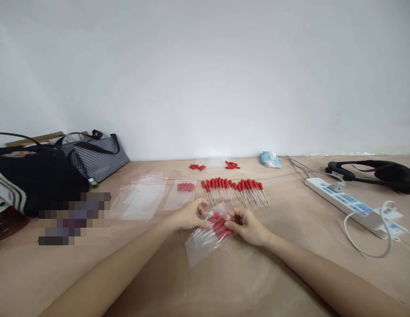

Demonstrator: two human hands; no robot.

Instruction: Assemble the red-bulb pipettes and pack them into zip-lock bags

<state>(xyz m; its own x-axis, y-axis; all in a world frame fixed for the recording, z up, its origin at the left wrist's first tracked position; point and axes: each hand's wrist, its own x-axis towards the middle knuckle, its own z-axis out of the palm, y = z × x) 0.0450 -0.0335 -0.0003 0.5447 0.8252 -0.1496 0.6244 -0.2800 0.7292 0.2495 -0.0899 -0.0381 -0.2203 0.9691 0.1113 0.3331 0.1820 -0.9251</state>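
Between my two hands is a clear plastic zip bag holding several droppers with red rubber bulbs. My left hand pinches the bag's left upper edge, thumb over the film. On the other side my right hand grips it near the red bulbs, its thumb pressed on the plastic. Just beyond lie two rows of loose red-bulbed droppers, glass stems toward me. Left of them, another clear bag has red-bulbed droppers in or on it; which, I cannot tell.
A stack of flat clear bags lies left. More red-bulbed droppers rest near the wall. At right are a white power strip with cables and a black headset-like visor. A blue-white packet sits behind; a striped bag stands far left.
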